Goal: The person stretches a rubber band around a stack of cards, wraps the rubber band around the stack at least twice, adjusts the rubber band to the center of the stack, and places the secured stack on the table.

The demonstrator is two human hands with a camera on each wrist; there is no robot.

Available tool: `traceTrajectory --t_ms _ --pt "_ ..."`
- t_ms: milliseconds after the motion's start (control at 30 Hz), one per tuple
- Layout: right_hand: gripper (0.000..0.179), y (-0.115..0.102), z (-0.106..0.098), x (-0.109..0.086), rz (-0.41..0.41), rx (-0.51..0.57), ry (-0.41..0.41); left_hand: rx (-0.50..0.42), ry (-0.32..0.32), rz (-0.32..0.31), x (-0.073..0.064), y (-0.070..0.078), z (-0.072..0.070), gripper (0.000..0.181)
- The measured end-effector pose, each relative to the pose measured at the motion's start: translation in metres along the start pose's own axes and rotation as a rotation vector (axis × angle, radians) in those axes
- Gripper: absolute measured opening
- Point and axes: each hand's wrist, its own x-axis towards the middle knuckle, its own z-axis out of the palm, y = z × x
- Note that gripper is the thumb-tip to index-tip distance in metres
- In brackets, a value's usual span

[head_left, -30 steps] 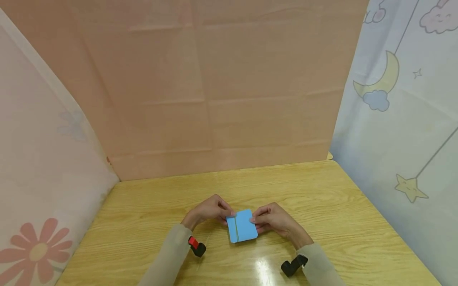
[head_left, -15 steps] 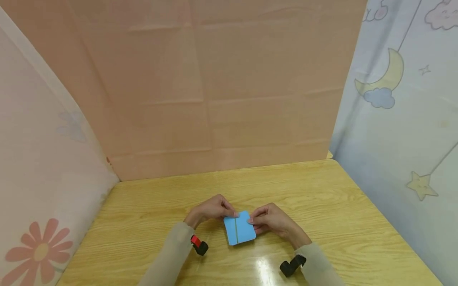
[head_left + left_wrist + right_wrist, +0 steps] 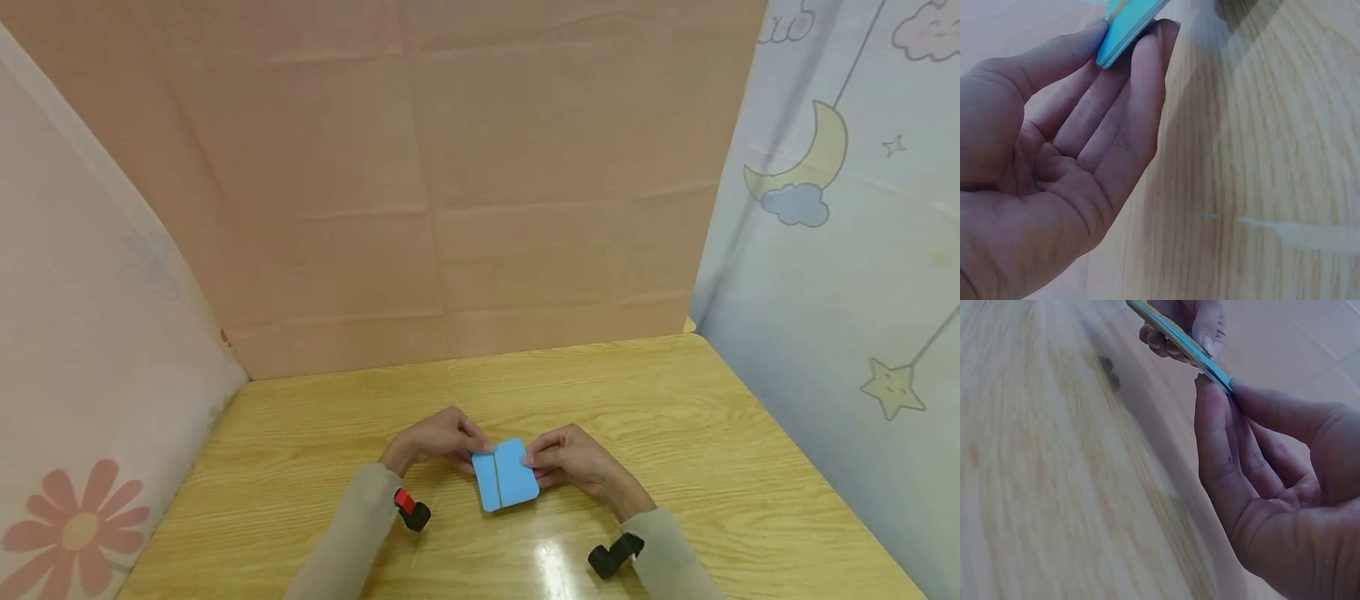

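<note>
A thin stack of blue square cards (image 3: 517, 478) with rounded corners is held up over the wooden table. One narrow yellowish rubber band (image 3: 497, 482) runs across its face, left of the middle. My left hand (image 3: 438, 437) pinches the upper left edge, thumb on the face and fingers behind. On the opposite side, my right hand (image 3: 576, 462) pinches the right edge between thumb and fingers. Layers show along the edge of the cards (image 3: 1124, 39) in the left wrist view. The right wrist view sees the cards (image 3: 1179, 339) nearly edge-on, between both hands.
The wood-grain table (image 3: 330, 417) stretches around the hands. A plain pinkish-brown cloth (image 3: 450, 208) hangs behind it, with printed cloths at the left (image 3: 82, 292) and right (image 3: 847, 275). Both sleeved wrists carry small black cameras.
A second ago the rubber band showed as two strands spreading apart on the card face; now it looks like one line. Cards and hands shifted slightly left, then back. Both hands keep their pinch.
</note>
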Motion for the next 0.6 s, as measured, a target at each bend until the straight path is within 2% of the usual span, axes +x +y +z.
traceTrajectory --t_ms 367,600 --pt "0.009 0.0 -0.003 -0.002 -0.037 0.037 -0.082 0.024 0.029 0.074 0.003 0.002 0.009 0.021" --pt "0.011 -0.002 -0.001 -0.004 -0.054 0.024 -0.112 0.005 0.033 0.082 0.005 -0.002 0.012 0.022"
